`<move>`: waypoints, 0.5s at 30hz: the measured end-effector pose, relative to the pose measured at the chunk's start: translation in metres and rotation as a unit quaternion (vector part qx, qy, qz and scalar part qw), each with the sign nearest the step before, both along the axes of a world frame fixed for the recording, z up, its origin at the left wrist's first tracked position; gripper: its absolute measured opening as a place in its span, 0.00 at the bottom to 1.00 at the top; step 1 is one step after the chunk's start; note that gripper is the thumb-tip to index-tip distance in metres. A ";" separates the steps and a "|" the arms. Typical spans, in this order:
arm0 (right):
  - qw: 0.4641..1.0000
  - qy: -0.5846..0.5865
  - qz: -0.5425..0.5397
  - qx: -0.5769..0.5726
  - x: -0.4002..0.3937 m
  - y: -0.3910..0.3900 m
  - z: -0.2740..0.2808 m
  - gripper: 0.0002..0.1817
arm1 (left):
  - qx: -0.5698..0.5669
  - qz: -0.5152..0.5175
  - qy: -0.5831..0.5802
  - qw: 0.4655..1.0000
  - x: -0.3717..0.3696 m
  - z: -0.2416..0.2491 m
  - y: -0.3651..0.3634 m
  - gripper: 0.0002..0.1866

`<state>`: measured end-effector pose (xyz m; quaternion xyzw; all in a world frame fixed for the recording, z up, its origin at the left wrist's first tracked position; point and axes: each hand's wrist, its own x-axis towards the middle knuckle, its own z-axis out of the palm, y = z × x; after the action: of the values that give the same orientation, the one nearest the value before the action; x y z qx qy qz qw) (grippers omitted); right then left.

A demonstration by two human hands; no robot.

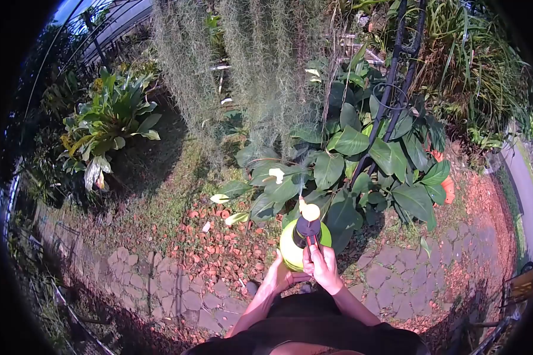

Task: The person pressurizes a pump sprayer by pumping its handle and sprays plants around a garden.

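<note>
A yellow-green pump spray bottle (290, 251) with a dark collar and a pale round knob is held out in front of my body. My left hand (280, 275) is wrapped around the lower left side of the bottle. At the dark trigger handle, my right hand (321, 266) is closed with its thumb on top. A faint mist rises from the orange nozzle (302, 204), which points away from me. Beyond it are broad green leaves (328, 168) and hanging grey-green strands of moss (266, 77). The bottle hides part of my left fingers.
Dark metal poles (391, 89) stand among the leaves on the right. An orange pot (448, 188) sits behind the foliage. Flat stone paving (391, 278) and reddish chips (213, 242) cover the ground. A leafy plant (109, 112) grows at the left.
</note>
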<state>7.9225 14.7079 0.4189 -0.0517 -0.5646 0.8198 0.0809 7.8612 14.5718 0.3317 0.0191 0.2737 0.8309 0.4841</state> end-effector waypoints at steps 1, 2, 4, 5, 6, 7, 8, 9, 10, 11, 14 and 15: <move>1.000 -0.008 0.001 -0.008 0.004 0.000 0.000 0.18 | 0.019 -0.021 -0.006 1.000 0.003 0.001 -0.001 0.43; 1.000 -0.009 -0.012 0.014 0.006 -0.001 0.011 0.19 | 0.037 -0.043 -0.013 0.998 0.006 0.001 -0.002 0.43; 0.996 0.049 -0.011 0.077 0.012 0.000 0.029 0.20 | 0.103 -0.078 0.039 0.991 0.000 -0.009 -0.003 0.42; 0.991 0.077 -0.010 0.108 0.015 -0.001 0.039 0.21 | 0.136 -0.095 0.064 0.984 -0.003 -0.015 -0.003 0.42; 0.986 0.106 -0.016 0.125 0.017 -0.003 0.049 0.23 | 0.144 -0.090 0.075 0.983 -0.007 -0.017 -0.006 0.42; 0.977 0.143 -0.025 0.155 0.017 -0.006 0.059 0.23 | 0.140 -0.071 0.084 0.984 -0.013 -0.015 -0.011 0.41; 0.966 0.180 -0.035 0.183 0.017 -0.010 0.068 0.23 | 0.128 -0.047 0.091 0.986 -0.020 -0.012 -0.016 0.41; 0.952 0.216 -0.044 0.212 0.017 -0.012 0.075 0.22 | 0.099 -0.012 0.101 0.990 -0.028 -0.005 -0.022 0.41; 0.943 0.251 -0.027 0.217 0.014 -0.014 0.078 0.22 | 0.076 0.024 0.117 0.990 -0.036 0.001 -0.028 0.41; 0.935 0.277 -0.031 0.218 0.012 -0.019 0.081 0.19 | 0.055 0.058 0.137 0.987 -0.045 0.009 -0.034 0.41; 0.924 0.326 -0.027 0.198 -0.001 -0.046 0.086 0.14 | 0.010 0.149 0.204 0.968 -0.065 0.028 -0.053 0.42; 0.931 0.317 -0.021 0.179 -0.005 -0.055 0.088 0.14 | -0.003 0.177 0.224 0.958 -0.069 0.032 -0.060 0.42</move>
<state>7.9174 14.6529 0.5065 0.2142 -0.6458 0.6768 0.2813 7.7919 14.5116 0.3640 0.1544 0.3768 0.8768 0.2557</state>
